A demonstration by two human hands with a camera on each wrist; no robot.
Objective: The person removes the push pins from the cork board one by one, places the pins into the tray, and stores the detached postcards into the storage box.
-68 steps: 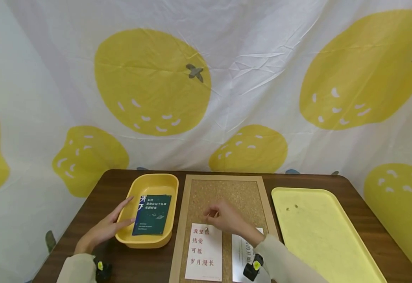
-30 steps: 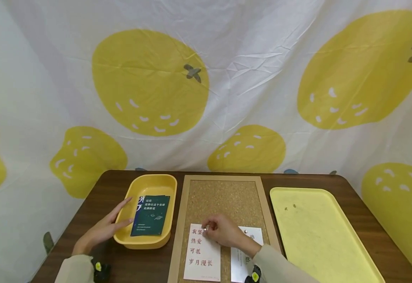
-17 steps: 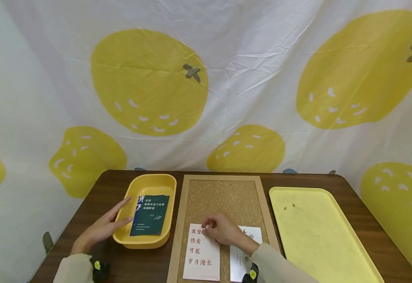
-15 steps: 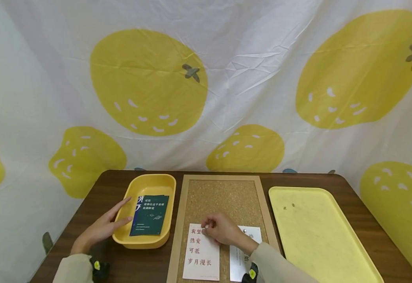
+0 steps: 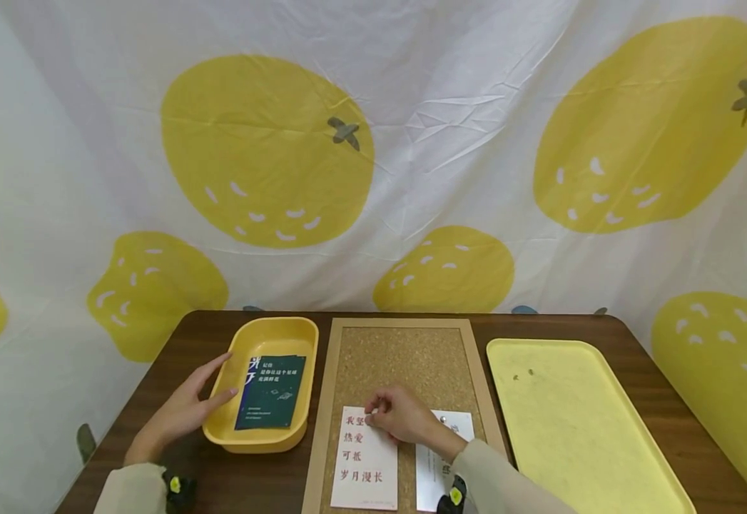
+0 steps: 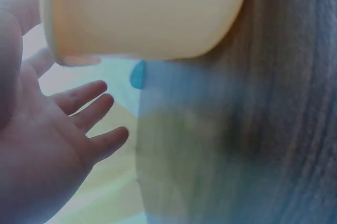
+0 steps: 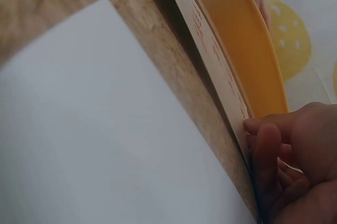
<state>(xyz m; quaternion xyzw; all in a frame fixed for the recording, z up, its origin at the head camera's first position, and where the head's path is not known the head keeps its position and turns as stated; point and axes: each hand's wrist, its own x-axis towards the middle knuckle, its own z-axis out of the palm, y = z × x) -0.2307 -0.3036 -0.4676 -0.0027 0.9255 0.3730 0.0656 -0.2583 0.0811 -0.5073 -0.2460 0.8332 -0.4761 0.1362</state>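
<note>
My right hand (image 5: 405,416) is at the top edge of a white card with red characters (image 5: 365,464), its fingertips pinched together there. A small pushpin shows at these fingertips in earlier frames; now the fingers mostly hide it. The card lies on a wood-framed corkboard (image 5: 405,357), and in the right wrist view one long edge stands a little off the cork. A second pale card (image 5: 432,464), partly under my right forearm, has a round silver pin (image 5: 444,420) near its top. My left hand (image 5: 183,408) rests at the left rim of a yellow basin (image 5: 277,328), fingers extended and spread.
Dark green cards (image 5: 272,392) lie stacked in the basin. On the right, a pale yellow tray (image 5: 591,428) carries two tiny pins (image 5: 530,372) near its far left corner. Everything stands on a dark wooden table (image 5: 232,485), before a lemon-print curtain (image 5: 437,164).
My right hand has moved down onto the card's top edge and then stayed there. The left hand has drawn slightly back at the basin rim.
</note>
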